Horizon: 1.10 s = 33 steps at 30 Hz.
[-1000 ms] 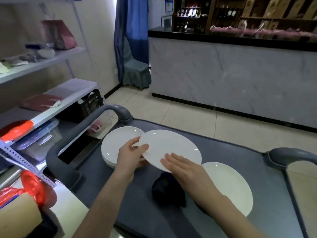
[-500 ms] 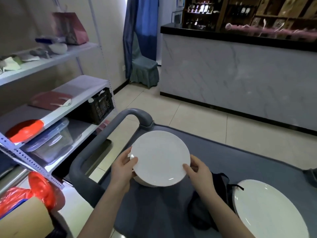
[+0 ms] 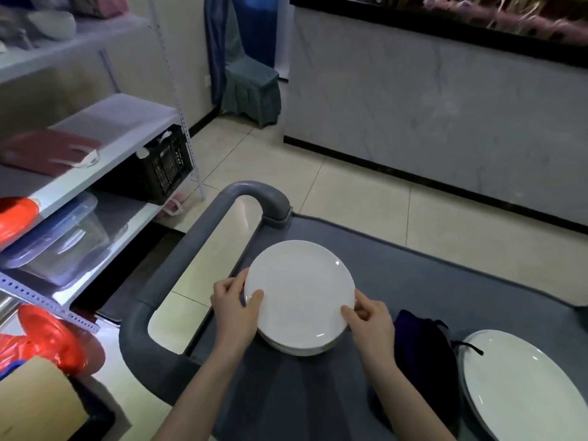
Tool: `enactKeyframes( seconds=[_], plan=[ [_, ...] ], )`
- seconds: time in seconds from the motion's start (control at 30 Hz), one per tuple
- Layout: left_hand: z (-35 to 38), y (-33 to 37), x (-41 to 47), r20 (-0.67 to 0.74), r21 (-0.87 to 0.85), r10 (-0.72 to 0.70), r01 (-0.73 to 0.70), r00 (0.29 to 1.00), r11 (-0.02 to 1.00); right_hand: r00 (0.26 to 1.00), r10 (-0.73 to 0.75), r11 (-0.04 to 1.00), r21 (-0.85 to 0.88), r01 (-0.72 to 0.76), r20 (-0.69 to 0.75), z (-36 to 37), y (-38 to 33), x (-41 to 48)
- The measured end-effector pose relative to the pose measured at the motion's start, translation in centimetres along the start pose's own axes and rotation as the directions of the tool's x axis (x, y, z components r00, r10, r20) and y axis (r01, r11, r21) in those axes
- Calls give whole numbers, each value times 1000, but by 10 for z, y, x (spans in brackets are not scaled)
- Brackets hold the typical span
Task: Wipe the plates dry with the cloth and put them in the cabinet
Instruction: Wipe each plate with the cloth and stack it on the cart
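Lowered since half a second ago, the top plate [image 3: 299, 291] no longer hangs tilted above the pile. It lies nearly flat on the stack [image 3: 302, 346] of white plates at the left end of the grey cart [image 3: 413, 281], and the head camera has tipped down and closer with it. In this head view the left hand [image 3: 234, 308] has its grip clamped on the plate's left rim, thumb on the upper face and fingers curled beneath the edge. The right hand [image 3: 370, 323] pinches the right rim, thumb on top and fingertips against the edge. Whether the plate's full weight already sits on the stack or is partly carried by the hands cannot be told, since only the near edges of the lower plates show under it. The dark cloth [image 3: 423, 345] lies bunched on the cart just beside the right hand, on its right, between the stack and a large plate [image 3: 521, 386] near the right edge of the picture. The bundle's long axis runs roughly from near to far. The right hand is plainly the nearer one to the cloth, and the left is well apart from it across the stack. Going by this layout, the next step probably starts with both grips letting go, then a short reach rightward for the cloth. No cabinet can be made out. Only an open shelving rack [image 3: 105, 160] stands to the left, beyond the cart handle [image 3: 197, 249].
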<state>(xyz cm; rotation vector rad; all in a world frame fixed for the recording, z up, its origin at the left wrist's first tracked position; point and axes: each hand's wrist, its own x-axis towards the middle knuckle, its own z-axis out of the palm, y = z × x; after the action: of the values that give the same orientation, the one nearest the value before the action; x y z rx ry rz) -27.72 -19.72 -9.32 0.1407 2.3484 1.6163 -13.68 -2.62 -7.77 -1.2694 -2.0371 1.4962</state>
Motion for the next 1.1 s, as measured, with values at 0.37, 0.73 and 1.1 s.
enactKeyframes(
  seconds=[0.37,0.73,1.1],
  plan=[
    [6,-7,-7,28,167,87,-90,996,982,996,-2,996,-86,-5,-88,6,12,6],
    [22,17,-26,-95,289,233,-197,968,937,996,-57,998,-22,56,-63,-31,25,7],
    [151,70,-114,252,94,407,-441,878,893,970,-73,996,32,82,-233,-190,77,-15]
  ],
)
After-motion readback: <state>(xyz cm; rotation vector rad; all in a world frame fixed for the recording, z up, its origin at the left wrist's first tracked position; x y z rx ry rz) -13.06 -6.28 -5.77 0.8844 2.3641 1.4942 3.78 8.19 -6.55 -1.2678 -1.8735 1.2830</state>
